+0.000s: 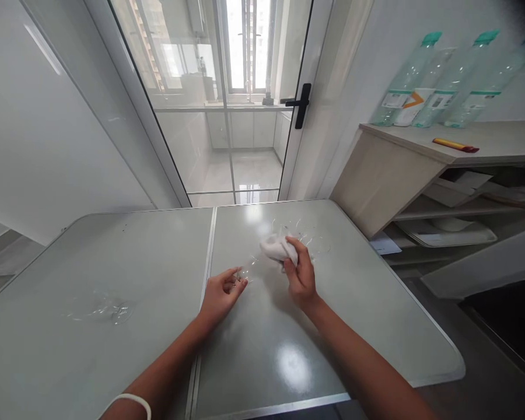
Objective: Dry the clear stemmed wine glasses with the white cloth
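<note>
My right hand [301, 271] grips a white, rounded bundle [276, 248] that looks like a folded cloth, held just above the table; blur hides its exact kind. My left hand [222, 293] is closed, thumb and fingers pinching a thin piece of clear plastic [245, 273]. Behind the white bundle, more crumpled clear plastic [315, 240] lies on the grey-green table [254, 350]. Another clear crumpled piece [119, 312] rests on the table's left half, apart from both hands.
A metal seam [210, 245] runs across the table between its halves. Past the far edge stands a glass door with a black handle [303, 106]. On the right, a wooden shelf [389, 175] bears several green-capped bottles [441, 87] and a yellow-red packet [455, 145].
</note>
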{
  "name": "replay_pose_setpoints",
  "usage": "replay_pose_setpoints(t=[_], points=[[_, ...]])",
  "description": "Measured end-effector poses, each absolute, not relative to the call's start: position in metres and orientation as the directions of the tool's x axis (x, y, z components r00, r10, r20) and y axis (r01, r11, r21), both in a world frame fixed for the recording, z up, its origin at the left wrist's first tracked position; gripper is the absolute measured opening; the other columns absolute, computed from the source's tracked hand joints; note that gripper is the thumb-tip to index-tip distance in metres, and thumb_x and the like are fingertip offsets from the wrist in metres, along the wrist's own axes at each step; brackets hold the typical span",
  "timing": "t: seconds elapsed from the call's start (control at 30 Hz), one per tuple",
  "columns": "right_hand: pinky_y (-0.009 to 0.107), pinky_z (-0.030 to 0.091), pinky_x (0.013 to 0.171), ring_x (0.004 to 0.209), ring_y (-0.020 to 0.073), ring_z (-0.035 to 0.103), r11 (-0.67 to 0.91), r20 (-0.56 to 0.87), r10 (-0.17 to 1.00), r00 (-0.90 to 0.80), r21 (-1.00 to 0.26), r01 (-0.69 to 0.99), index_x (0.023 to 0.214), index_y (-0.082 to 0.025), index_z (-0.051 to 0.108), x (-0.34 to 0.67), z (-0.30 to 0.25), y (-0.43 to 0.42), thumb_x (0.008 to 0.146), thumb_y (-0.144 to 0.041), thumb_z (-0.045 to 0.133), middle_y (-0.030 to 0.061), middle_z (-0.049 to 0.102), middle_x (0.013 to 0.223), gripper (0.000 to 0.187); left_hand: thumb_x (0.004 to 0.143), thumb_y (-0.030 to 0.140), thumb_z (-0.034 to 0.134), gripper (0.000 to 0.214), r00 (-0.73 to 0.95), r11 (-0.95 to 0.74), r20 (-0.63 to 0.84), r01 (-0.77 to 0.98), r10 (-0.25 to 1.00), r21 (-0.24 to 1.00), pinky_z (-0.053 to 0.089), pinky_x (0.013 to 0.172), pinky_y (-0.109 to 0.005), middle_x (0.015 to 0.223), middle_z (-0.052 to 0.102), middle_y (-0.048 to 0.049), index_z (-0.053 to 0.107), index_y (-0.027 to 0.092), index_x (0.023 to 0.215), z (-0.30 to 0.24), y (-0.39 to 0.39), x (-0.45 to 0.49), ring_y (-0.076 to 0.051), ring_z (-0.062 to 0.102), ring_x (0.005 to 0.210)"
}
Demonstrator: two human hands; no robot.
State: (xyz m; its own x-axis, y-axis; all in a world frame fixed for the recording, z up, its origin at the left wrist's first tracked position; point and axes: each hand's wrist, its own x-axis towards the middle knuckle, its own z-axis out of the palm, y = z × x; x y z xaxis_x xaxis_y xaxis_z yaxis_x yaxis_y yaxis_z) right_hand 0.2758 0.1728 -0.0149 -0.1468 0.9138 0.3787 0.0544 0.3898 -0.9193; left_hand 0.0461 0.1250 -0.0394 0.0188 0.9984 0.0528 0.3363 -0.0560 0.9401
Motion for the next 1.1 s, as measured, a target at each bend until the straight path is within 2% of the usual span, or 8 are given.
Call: replay_pose_setpoints(t=[0.1, 0.17, 0.33, 0.5, 0.6, 0.8, 0.97, 1.1], points=[[0.056, 0.039, 0.109, 0.120, 0.0335, 0.056, 0.681, 0.580, 0.718, -0.384, -0.700, 0.217, 0.143, -0.027, 0.055, 0.273, -0.015, 0.174, 0.104, -0.031, 0.045, 0.0134, 0.065, 0.126, 0.040, 0.093, 0.042, 0.066, 0.048, 0.130, -0.342, 0.348, 0.662, 0.929, 0.667, 0.047, 0.063, -0.026, 0.081, 0.071, -0.0040, 0.063, 0.016, 0.133, -0.047, 0.123, 0.044, -0.013, 0.059, 0.059], [0.058, 0.035, 0.114, 0.116, 0.0316, 0.059, 0.764, 0.537, 0.585, -0.608, -0.617, 0.191, 0.141, -0.026, 0.058, 0.269, -0.013, 0.176, 0.103, -0.026, 0.044, 0.0122, 0.069, 0.119, 0.040, 0.095, 0.038, 0.063, 0.038, 0.236, -0.444, 0.416, 0.726, 0.878, 0.525, 0.046, 0.060, -0.025, 0.082, 0.073, -0.0044, 0.061, 0.017, 0.127, -0.051, 0.120, 0.043, -0.014, 0.063, 0.058], [0.049, 0.045, 0.102, 0.099, 0.0277, 0.065, 0.584, 0.305, 0.627, -0.717, -0.793, 0.173, 0.124, -0.023, 0.068, 0.266, -0.014, 0.180, 0.103, -0.048, 0.049, 0.0102, 0.073, 0.109, 0.039, 0.096, 0.032, 0.063, 0.011, 0.428, -0.632, 0.510, 0.694, 0.746, 0.344, 0.045, 0.058, -0.027, 0.071, 0.071, -0.0038, 0.059, 0.021, 0.093, -0.060, 0.114, 0.041, -0.019, 0.068, 0.061], [0.039, 0.053, 0.086, 0.094, 0.0259, 0.069, -0.106, 0.006, 0.751, -0.660, -0.986, -0.130, 0.122, -0.018, 0.070, 0.261, -0.018, 0.177, 0.101, -0.075, 0.028, 0.0106, 0.074, 0.105, 0.074, 0.091, 0.033, 0.071, 0.024, 0.187, -0.517, 0.526, 0.612, 0.830, 0.598, 0.044, 0.057, -0.025, 0.075, 0.068, -0.0004, 0.050, 0.023, 0.097, -0.055, 0.110, 0.045, -0.014, 0.061, 0.057], [0.044, 0.053, 0.098, 0.115, 0.0294, 0.067, -0.221, -0.008, 0.775, -0.632, -0.940, -0.259, 0.145, -0.019, 0.057, 0.247, -0.025, 0.166, 0.099, -0.078, 0.022, 0.0145, 0.069, 0.130, 0.082, 0.091, 0.037, 0.072, 0.036, -0.163, -0.303, 0.421, 0.476, 0.893, 0.826, 0.042, 0.056, -0.021, 0.078, 0.061, 0.0042, 0.037, 0.025, 0.091, -0.045, 0.112, 0.051, -0.009, 0.053, 0.054], [0.054, 0.023, 0.128, 0.160, 0.0265, 0.019, 0.517, 0.409, 0.702, -0.583, -0.856, 0.022, 0.168, -0.029, 0.002, 0.233, -0.053, 0.159, 0.106, -0.032, 0.043, 0.0076, 0.017, 0.174, 0.074, 0.090, 0.044, 0.071, 0.045, -0.327, -0.102, 0.179, 0.237, 0.928, 0.966, 0.036, 0.051, -0.018, 0.067, 0.049, 0.0100, 0.031, 0.026, 0.087, -0.035, 0.120, 0.054, -0.007, 0.048, 0.049], [0.060, 0.023, 0.128, 0.155, 0.0269, 0.034, 0.886, 0.549, 0.429, -0.717, -0.410, 0.216, 0.167, -0.024, 0.021, 0.245, -0.049, 0.177, 0.092, -0.001, 0.036, 0.0109, 0.053, 0.156, 0.080, 0.093, 0.039, 0.067, 0.033, -0.123, -0.162, 0.222, 0.375, 0.967, 0.913, 0.040, 0.052, -0.021, 0.066, 0.054, 0.0083, 0.037, 0.025, 0.095, -0.047, 0.118, 0.057, -0.012, 0.059, 0.052], [0.056, 0.033, 0.124, 0.140, 0.0253, 0.053, 0.903, 0.610, 0.416, -0.674, -0.361, 0.230, 0.165, -0.026, 0.027, 0.248, -0.038, 0.177, 0.096, -0.006, 0.039, 0.0104, 0.064, 0.141, 0.073, 0.095, 0.028, 0.063, 0.021, 0.066, -0.391, 0.456, 0.632, 0.887, 0.669, 0.039, 0.052, -0.024, 0.071, 0.063, 0.0036, 0.043, 0.024, 0.100, -0.056, 0.113, 0.056, -0.015, 0.064, 0.054]])
